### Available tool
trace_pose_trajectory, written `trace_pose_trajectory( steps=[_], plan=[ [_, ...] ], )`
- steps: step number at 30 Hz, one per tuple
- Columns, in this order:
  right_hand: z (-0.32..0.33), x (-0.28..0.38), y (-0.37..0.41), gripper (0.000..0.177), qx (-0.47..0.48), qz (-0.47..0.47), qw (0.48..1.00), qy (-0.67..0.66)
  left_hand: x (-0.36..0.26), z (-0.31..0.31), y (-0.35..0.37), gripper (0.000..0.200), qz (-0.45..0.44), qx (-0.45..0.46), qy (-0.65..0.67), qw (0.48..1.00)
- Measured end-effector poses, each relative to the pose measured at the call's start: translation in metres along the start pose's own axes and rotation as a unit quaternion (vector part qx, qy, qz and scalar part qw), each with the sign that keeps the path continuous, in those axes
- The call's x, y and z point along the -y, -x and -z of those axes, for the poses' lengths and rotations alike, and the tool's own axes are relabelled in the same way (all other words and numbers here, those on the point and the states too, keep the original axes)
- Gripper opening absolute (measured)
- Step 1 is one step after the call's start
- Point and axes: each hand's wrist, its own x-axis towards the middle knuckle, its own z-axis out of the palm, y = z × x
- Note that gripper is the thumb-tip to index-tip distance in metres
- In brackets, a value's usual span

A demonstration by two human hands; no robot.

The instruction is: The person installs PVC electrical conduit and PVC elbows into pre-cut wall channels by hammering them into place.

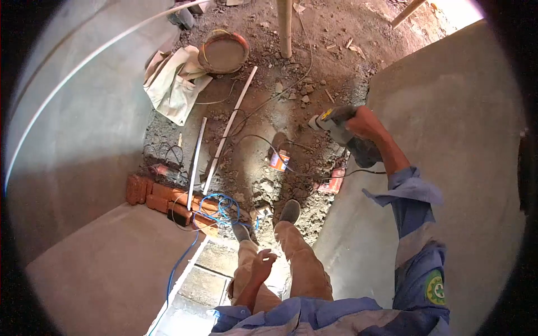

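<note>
My right hand [364, 123] is wrapped round the handle of a corded power tool [342, 131] with a grey-black body and a yellow label. The tool is held out to the right, beside the grey plastered wall; its exact kind is hard to make out. A dark cable [319, 177] runs near it across the ground. Low in front of my left thigh hangs my left hand [262, 266], fingers loosely bent and partly apart, with nothing visible in it. Between the tool and my feet lies an orange-and-white can or packet [279, 161].
Two pale strips [231, 129] lie on the rubble floor. Red bricks [162, 197] and a coiled blue hose or cable [221, 210] are at left. Farther off are a round basin [224, 53], a pale sack [176, 84] and an upright pole [284, 28]. A red packet [336, 180] lies by the right wall.
</note>
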Motion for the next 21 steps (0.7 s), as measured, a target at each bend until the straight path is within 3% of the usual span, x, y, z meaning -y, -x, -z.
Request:
trace_pose_trajectory(
  steps=[2, 4, 7, 10, 12, 14, 16, 18, 19, 21],
  plan=[
    [0.002, 0.015, -0.01, 0.031, 0.008, -0.006, 1.0, 0.024, -0.021, 0.007, -0.003, 0.048, -0.009, -0.018, -0.077, 0.997],
    [0.007, 0.033, -0.016, 0.031, 0.021, -0.031, 0.995, 0.096, -0.025, 0.017, -0.005, 0.048, -0.007, -0.039, 0.042, 0.998],
    [-0.009, 0.021, -0.049, 0.04, -0.026, 0.037, 0.994, 0.099, -0.028, 0.031, 0.004, 0.049, 0.009, -0.061, 0.021, 0.998],
    [-0.002, 0.042, -0.037, 0.04, -0.053, 0.018, 0.983, 0.173, -0.005, 0.043, 0.011, 0.048, 0.021, -0.082, 0.035, 0.996],
    [-0.002, 0.047, -0.025, 0.041, -0.059, 0.066, 0.984, 0.155, 0.026, 0.044, 0.009, 0.049, 0.025, -0.073, 0.006, 0.997],
    [-0.022, 0.017, -0.045, 0.033, -0.056, 0.053, 0.986, 0.149, 0.025, 0.038, 0.019, 0.051, 0.044, -0.084, 0.015, 0.995],
    [-0.024, 0.02, -0.025, 0.032, -0.002, 0.126, 0.989, 0.071, 0.025, 0.027, 0.025, 0.052, 0.058, -0.083, 0.025, 0.995],
    [-0.031, 0.025, -0.01, 0.048, 0.043, 0.049, 0.99, 0.125, 0.037, 0.012, 0.023, 0.057, 0.068, -0.068, 0.007, 0.995],
    [-0.045, 0.002, -0.015, 0.047, 0.022, 0.042, 0.992, 0.116, 0.036, 0.005, 0.02, 0.06, 0.016, -0.066, -0.012, 0.998],
    [-0.062, -0.014, -0.008, 0.046, -0.002, 0.088, 0.994, 0.06, -0.058, 0.008, 0.048, 0.059, -0.012, -0.027, 0.036, 0.999]
  ],
)
